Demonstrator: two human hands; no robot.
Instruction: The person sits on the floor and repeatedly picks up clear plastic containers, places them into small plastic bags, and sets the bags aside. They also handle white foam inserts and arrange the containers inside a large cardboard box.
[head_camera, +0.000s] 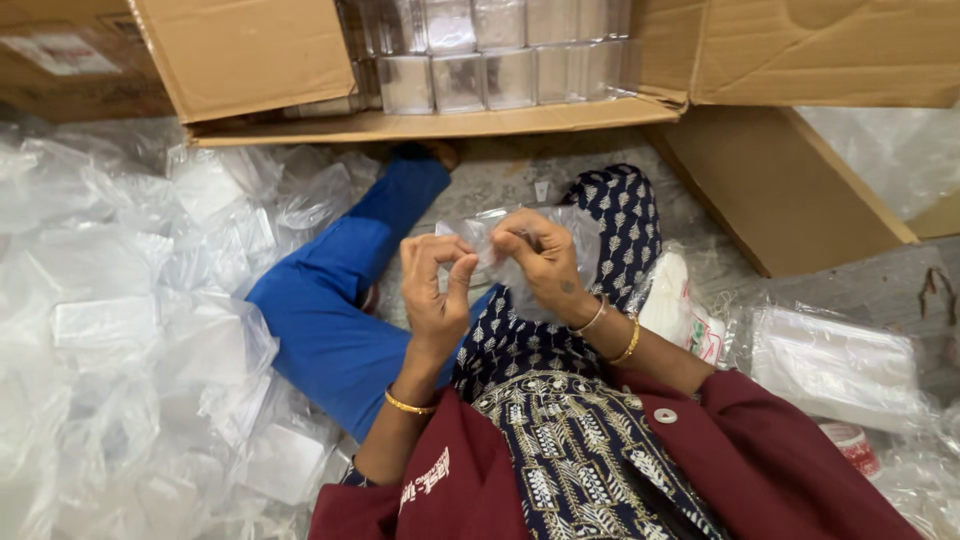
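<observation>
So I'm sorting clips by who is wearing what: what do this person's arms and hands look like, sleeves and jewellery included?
Both forearms are bare below maroon sleeves pushed up past the elbow. The left hand has one thin gold bangle at the wrist. The right hand has two bangles and a small dark mark on its back. No gloves or rings are visible.

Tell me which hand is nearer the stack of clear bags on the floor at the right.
Right. The right hand pinches the small clear plastic bag on the side toward that stack of clear bags; the left hand grips the bag's other edge, farther away.
</observation>
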